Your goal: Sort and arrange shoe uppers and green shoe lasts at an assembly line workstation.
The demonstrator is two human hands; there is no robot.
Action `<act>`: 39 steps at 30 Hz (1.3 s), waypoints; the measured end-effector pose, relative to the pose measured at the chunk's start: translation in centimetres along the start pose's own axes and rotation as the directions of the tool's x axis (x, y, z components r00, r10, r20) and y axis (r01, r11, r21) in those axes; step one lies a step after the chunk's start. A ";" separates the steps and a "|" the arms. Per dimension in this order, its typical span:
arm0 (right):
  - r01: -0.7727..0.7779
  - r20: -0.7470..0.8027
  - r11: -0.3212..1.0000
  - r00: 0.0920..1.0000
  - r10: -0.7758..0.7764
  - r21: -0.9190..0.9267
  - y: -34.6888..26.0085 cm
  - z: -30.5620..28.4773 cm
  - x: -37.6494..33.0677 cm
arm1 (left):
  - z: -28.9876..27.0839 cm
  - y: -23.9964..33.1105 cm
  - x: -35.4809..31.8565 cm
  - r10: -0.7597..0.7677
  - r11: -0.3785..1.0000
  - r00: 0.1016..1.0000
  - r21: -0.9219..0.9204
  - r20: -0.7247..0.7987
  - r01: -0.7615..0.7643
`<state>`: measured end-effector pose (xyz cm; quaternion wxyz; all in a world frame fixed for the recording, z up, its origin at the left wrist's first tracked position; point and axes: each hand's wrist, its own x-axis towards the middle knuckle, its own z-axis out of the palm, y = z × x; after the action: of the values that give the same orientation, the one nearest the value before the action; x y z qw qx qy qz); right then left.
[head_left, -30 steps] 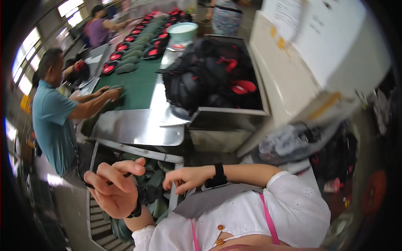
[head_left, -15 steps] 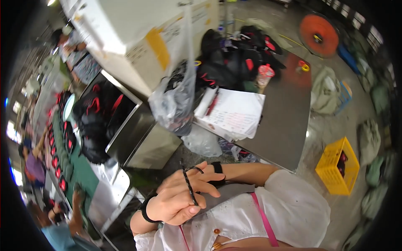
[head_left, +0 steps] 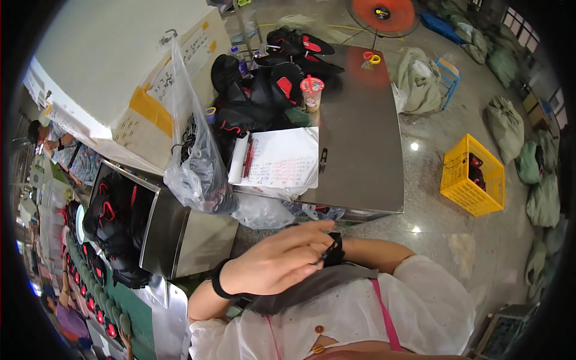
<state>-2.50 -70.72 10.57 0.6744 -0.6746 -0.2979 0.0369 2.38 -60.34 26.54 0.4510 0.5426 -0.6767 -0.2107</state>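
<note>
My left hand (head_left: 273, 261), with a black band (head_left: 223, 279) round its wrist, is raised in front of my chest with the fingers bent. A short piece of thin black cord (head_left: 326, 254) shows at its fingertips, pinched there. My right forearm (head_left: 375, 252) comes in from the right and ends behind the left hand. A black band (head_left: 336, 245) circles that wrist. My right hand's fingers are hidden behind the left hand, so their hold cannot be made out.
Ahead stands a dark metal table (head_left: 366, 144) with a written notebook (head_left: 282, 159), black-and-red shoes (head_left: 264, 90), a lidded drink cup (head_left: 312, 93) and scissors (head_left: 371, 58). A clear plastic bag (head_left: 198, 174) hangs left of it. A yellow crate (head_left: 474, 177) stands right. Left is a shoe-filled metal bin (head_left: 159, 231).
My view has swung right, bringing the table and crate leftward and upward in it. The left hand has turned and moved toward the right wrist; less of the cord shows.
</note>
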 end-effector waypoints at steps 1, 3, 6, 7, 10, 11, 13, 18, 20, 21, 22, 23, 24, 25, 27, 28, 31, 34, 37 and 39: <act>-0.020 0.011 1.000 1.000 0.019 0.011 0.7 0.0 -0.5 | -0.4 -0.1 0.3 0.029 0.999 0.999 -0.016 -0.043 -0.029; -0.058 0.039 0.998 0.998 0.056 0.037 2.0 -0.1 -1.4 | -1.1 -1.0 -0.1 0.018 0.991 0.994 -0.128 -0.109 -0.032; -0.366 0.113 0.921 0.929 0.353 0.131 1.8 -0.3 -1.5 | -1.7 -1.5 0.1 0.006 0.972 0.997 -0.233 -0.074 -0.024; -0.012 -0.024 0.978 1.000 0.018 0.209 3.3 0.4 -1.0 | -0.9 -1.4 0.6 0.009 0.972 0.998 -0.232 -0.064 -0.024; -0.016 0.073 0.980 0.997 0.001 0.197 2.5 0.7 -0.2 | 0.9 -1.5 1.5 0.114 0.993 0.983 -0.018 0.143 -0.113; -0.021 0.118 0.982 0.993 -0.002 0.188 1.9 0.5 0.0 | 0.4 -1.5 1.7 0.114 0.993 0.983 -0.015 0.141 -0.113; -0.034 0.204 0.986 0.979 0.000 0.164 0.3 0.0 0.1 | -0.9 -1.5 1.7 0.128 0.991 0.982 -0.062 0.141 -0.120; -0.421 0.251 0.903 0.886 0.389 0.087 -4.5 -4.6 -3.0 | -5.5 -2.7 -0.8 -0.053 0.966 0.939 -0.254 -0.341 -0.038; -0.528 -0.101 0.848 0.842 0.531 0.054 -4.6 -6.0 -5.8 | -7.0 -3.4 -3.2 -0.111 0.950 0.843 -0.304 -0.527 -0.065; -0.484 -0.364 0.867 0.791 0.491 0.118 -4.0 -6.7 -8.0 | -7.7 -4.1 -4.7 -0.166 0.923 0.777 -0.374 -0.607 -0.095; -0.377 -0.521 0.858 0.682 0.512 0.350 -4.5 -7.7 -9.4 | -8.4 -5.0 -6.0 -0.256 0.872 0.698 -0.471 -0.669 -0.132; -0.317 -0.692 0.886 0.555 0.462 0.338 -5.1 -8.6 -10.5 | -8.8 -5.9 -7.7 -0.354 0.814 0.606 -0.554 -0.713 -0.177; -0.254 -0.698 0.953 0.652 0.295 0.165 -5.5 -10.0 -12.3 | -8.9 -7.0 -9.8 -0.349 0.817 0.603 -0.548 -0.717 -0.179; -0.262 -0.686 0.965 0.698 0.204 0.020 -6.6 -10.7 -13.0 | -8.7 -8.9 -12.0 -0.480 0.765 0.457 -0.612 -0.749 -0.200; -0.343 -0.654 0.937 0.725 0.216 -0.070 -8.6 -11.3 -13.5 | -7.8 -12.8 -16.3 -0.622 0.699 0.315 -0.689 -0.717 -0.191; -0.340 -0.656 0.937 0.725 0.211 -0.075 -9.1 -11.4 -13.2 | -6.6 -14.0 -17.5 -0.658 0.699 0.253 -0.700 -0.709 -0.145; -0.294 -0.753 0.942 0.653 0.076 -0.160 -10.1 -11.3 -11.5 | -3.2 -17.6 -22.0 -0.736 0.667 0.240 -0.738 -0.633 0.100; -0.294 -0.748 0.947 0.656 0.102 -0.129 -10.8 -10.0 -9.3 | 0.3 -18.2 -22.7 -0.865 0.502 0.159 -0.820 -0.476 0.276; -0.337 -0.557 0.882 0.824 0.107 -0.330 -9.7 -8.7 -5.2 | 2.0 -17.1 -20.5 -0.658 0.517 0.584 0.279 -0.475 0.809; -0.222 -0.379 0.873 0.924 0.047 -0.435 -8.6 -6.8 -1.5 | 1.7 -13.9 -15.1 -0.582 0.784 0.732 -0.005 -0.355 0.621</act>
<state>-3.66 -78.20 18.61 0.5289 -0.8324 -0.1222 -0.1114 8.60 -51.20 9.21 0.4353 0.7849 -0.3877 -0.2102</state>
